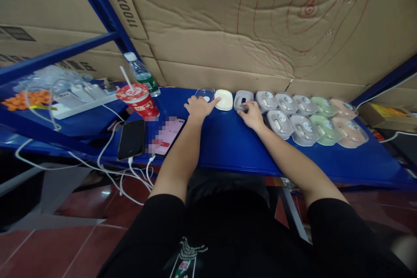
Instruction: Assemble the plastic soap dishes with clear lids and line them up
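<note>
- Grey container [240, 98]: at the far side of the table [224, 139], left of the lidded boxes, a dark slot near its middle; whether anything sits inside cannot be told.
- Handling estimate: looks like thin moulded plastic. Judged light, fairly stiff, smooth enough to skid on the glossy blue top if pushed. Rim may flex under a hard pinch.
- Hold: opposite side walls, low, thumb against fingers; avoid pressing on the slot.
- Right hand [251, 115]: fingers bent and fairly close together at the container's near right edge, touching it. Firm grip or mere rest: cannot tell.
- Cream piece [224, 100]: just left of the container, rounded square, pale. Judged light and rigid; best taken by its edges.
- Clear lid [206, 92]: left of the cream piece, transparent. Probably thin, prone to scratches and prints; take by the rim.
- Left hand [199, 107]: fingers spread wide over the near part of the lid, thumb reaching the cream piece; no grasp evident.
- Lidded boxes [305, 129]: two rows to the right, grey, then green, then peach, clear tops with round stickers.
- Farther left: red cup [143, 107] with straw, water bottle [145, 79], two phones [131, 139] on white cables.
- Behind: cardboard [195, 21] marked with red rings.
</note>
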`<state>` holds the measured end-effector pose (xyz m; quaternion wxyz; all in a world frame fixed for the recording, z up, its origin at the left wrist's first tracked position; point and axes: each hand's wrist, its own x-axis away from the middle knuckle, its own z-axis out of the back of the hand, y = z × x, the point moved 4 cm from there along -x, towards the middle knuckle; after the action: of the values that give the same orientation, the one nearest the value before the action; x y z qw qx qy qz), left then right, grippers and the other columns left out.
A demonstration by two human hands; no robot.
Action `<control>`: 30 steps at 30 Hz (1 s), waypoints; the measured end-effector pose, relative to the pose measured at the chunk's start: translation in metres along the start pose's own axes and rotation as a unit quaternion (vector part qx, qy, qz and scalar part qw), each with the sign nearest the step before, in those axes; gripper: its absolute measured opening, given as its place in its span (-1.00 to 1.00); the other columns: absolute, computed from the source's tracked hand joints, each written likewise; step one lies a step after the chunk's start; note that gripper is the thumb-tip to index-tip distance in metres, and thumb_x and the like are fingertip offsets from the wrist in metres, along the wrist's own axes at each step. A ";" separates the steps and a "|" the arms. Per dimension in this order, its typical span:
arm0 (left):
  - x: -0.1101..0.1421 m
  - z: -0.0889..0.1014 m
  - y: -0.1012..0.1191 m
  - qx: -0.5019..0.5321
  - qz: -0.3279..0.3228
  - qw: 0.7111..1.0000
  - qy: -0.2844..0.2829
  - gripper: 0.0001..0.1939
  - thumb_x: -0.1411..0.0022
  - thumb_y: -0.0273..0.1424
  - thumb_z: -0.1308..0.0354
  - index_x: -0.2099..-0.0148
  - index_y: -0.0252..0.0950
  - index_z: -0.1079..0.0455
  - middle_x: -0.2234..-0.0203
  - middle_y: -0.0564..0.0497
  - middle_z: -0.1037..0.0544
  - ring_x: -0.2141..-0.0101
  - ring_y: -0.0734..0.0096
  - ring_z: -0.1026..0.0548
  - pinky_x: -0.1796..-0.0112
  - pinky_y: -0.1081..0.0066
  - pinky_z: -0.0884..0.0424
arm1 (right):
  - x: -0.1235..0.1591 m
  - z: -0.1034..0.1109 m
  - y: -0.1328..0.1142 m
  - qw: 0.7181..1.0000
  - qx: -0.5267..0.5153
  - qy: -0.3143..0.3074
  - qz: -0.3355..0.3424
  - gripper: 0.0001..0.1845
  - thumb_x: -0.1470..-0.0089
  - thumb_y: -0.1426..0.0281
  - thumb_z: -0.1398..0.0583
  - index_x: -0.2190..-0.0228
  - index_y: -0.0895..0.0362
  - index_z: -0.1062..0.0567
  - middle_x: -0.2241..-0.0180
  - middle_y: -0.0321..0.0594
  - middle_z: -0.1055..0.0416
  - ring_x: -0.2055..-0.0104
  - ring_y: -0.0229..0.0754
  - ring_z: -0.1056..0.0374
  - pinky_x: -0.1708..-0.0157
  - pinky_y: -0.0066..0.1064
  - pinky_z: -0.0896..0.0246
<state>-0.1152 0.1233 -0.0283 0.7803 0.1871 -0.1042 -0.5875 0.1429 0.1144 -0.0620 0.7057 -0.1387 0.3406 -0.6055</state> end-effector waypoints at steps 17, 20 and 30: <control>0.026 -0.026 0.035 -0.109 -0.200 0.974 -0.005 -0.38 -0.47 0.01 -0.12 -0.37 -0.23 -0.51 -0.49 -0.31 -0.29 -0.51 -0.32 -0.11 -0.46 -0.30 0.09 | 0.005 0.006 -0.009 0.992 0.121 -0.021 0.027 -0.63 -0.31 0.26 -0.27 -0.07 0.12 -0.63 -0.24 0.09 -0.45 -0.29 0.24 -0.37 -0.31 0.08 -0.29; 0.027 -0.023 0.036 -0.117 -0.217 0.969 0.014 -0.54 -0.47 -0.11 -0.17 -0.26 -0.14 -0.61 -0.53 -0.20 -0.24 -0.54 -0.33 -0.02 -0.45 -0.35 0.10 | 0.001 0.010 -0.006 0.996 0.087 0.018 0.022 -0.73 -0.37 0.32 -0.17 0.06 0.13 -0.65 -0.06 0.06 -0.56 -0.19 0.17 -0.44 -0.26 0.03 -0.33; 0.052 -0.035 0.066 -0.034 -0.344 0.933 -0.100 -0.45 -0.47 -0.07 -0.20 -0.43 0.03 -0.46 -0.60 -0.08 -0.11 -0.57 -0.20 0.02 -0.48 -0.30 0.16 | 0.006 0.020 -0.020 0.981 -0.049 0.156 0.108 -0.70 -0.40 0.24 -0.11 0.10 0.09 -0.60 0.06 0.00 -0.59 -0.01 0.05 -0.50 -0.16 -0.03 -0.42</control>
<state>-0.0293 0.0956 -0.0357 0.5221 0.1252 -0.0904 -0.8388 0.1411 0.1002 -0.0371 0.6976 -0.0393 0.4887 -0.5224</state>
